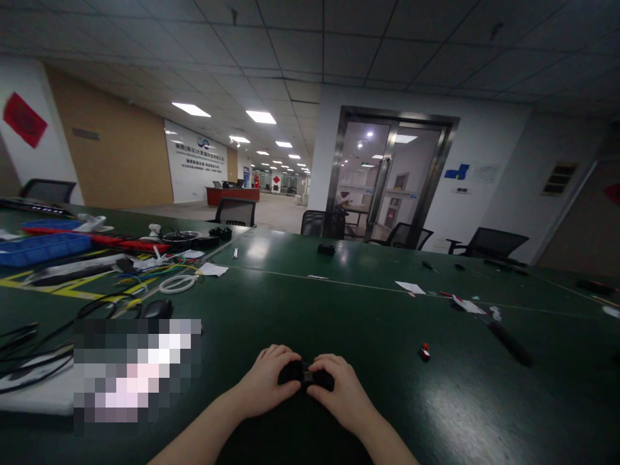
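Observation:
My left hand (pixel 266 382) and my right hand (pixel 343 392) grip a small black object (pixel 305 372) from its two sides, low over the near edge of the green table (pixel 378 323). Thumbs lie along the near side and the fingers curl round the far side. A greyish part shows at the object's middle; much of the rest is hidden by my fingers, and its kind cannot be made out. To the right of my hands sits a small red and black piece (pixel 425 352).
On the left lie tangled cables (pixel 92 310), a blue tray (pixel 46 248), a black mouse (pixel 157 310) and a coil of white tubing (pixel 177 283). Farther off are a small wrench (pixel 236 254) and a black block (pixel 326 249). A dark-handled tool (pixel 508 342) lies right. Chairs (pixel 322 224) line the far edge.

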Motion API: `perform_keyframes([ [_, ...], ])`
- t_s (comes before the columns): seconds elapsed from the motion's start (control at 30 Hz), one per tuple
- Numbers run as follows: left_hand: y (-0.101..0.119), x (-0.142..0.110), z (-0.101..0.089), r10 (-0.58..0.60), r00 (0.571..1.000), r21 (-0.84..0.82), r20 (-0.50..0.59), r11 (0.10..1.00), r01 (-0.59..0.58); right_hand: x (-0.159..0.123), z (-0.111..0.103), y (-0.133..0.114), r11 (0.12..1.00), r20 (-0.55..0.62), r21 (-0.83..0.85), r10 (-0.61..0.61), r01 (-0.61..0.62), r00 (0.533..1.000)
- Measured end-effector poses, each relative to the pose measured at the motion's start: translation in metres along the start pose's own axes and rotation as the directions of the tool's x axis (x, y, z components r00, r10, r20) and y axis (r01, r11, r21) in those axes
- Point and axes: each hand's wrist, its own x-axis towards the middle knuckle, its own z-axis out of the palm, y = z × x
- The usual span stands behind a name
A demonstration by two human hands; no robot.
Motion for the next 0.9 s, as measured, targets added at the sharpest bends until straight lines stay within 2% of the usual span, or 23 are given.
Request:
perform_keyframes([
  [0.2,-0.0036,-0.0006,0.0002,0.017,1.000,-0.022,0.014,1.000,-0.016,-0.0007,-0.0019,-0.0022,0.999,0.016,0.012,0.031,-0.031,0.999],
  [0.5,-0.0035,-0.0005,-0.0021,0.021,0.999,-0.061,0.034,0.998,-0.019,0.0015,0.0011,0.0005,0.999,0.004,0.033,0.000,0.000,1.000],
  [0.67,-0.0016,-0.0012,-0.0035,0.023,0.999,-0.060,0.027,0.998,-0.021,0.0012,0.0010,-0.0024,0.997,-0.023,0.052,-0.056,0.057,0.998],
  [0.9,-0.0031,-0.0009,-0.0033,0.023,0.999,-0.061,0.032,0.998,-0.021,0.0018,0.0023,0.0030,0.988,-0.061,0.135,-0.064,0.072,0.996],
])
